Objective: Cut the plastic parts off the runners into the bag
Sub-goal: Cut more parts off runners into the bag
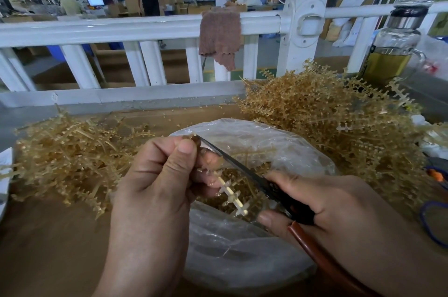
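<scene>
Runner (232, 193) pinched in the left grip (155, 187) hangs directly over the open bag (266, 141), so whatever is snipped should drop inside; the right grip (327, 204) clasps the scissors (232, 158), blade laid against the runner's top.

left hand (155, 175) and right hand (327, 204) bare, forearms bare too, thumbnails cut short.

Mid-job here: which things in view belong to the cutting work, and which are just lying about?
Part of the job:
left hand holding a runner
right hand holding the scissors
clear bag beneath them
left runner pile
right runner pile

Lying about:
brown cloth draped over the white railing
glass bottle
</scene>
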{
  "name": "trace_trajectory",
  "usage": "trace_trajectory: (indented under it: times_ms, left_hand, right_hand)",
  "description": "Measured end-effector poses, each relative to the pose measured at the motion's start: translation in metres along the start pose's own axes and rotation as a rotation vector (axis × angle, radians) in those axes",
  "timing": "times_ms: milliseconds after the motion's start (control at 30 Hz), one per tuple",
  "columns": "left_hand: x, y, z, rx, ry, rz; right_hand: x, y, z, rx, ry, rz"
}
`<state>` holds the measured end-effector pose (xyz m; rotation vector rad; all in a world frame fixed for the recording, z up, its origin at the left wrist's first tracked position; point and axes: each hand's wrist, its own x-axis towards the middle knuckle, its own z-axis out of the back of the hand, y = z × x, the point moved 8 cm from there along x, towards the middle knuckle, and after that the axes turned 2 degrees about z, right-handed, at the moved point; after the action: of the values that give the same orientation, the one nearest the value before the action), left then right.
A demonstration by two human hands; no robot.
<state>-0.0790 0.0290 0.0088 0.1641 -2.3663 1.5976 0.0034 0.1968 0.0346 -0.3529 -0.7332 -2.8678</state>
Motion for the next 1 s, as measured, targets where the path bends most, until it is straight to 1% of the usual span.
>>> trace_trajectory:
  times_ms: [133, 367, 567, 1000]
  left_hand:
    - [-0.0012, 0.0014, -0.0048, -0.048, 0.028, 0.057]
    - [0.0026, 0.0054, -0.002, -0.133, 0.001, 0.112]
    - [0.0019, 0.0055, 0.0002, -0.085, 0.0, 0.111]
    - [-0.0008, 0.0046, -0.0045, -0.059, 0.04, 0.116]
  right_hand:
    - [-0.0004, 0.0028, 0.0016, -0.011, -0.046, 0.0]
    - [0.0019, -0.0038, -0.0066, -0.018, 0.032, -0.039]
    - [0.0012, -0.0032, -0.0062, -0.066, 0.049, -0.044]
    - [0.0022, -0.0026, -0.0022, -0.049, -0.014, -0.017]
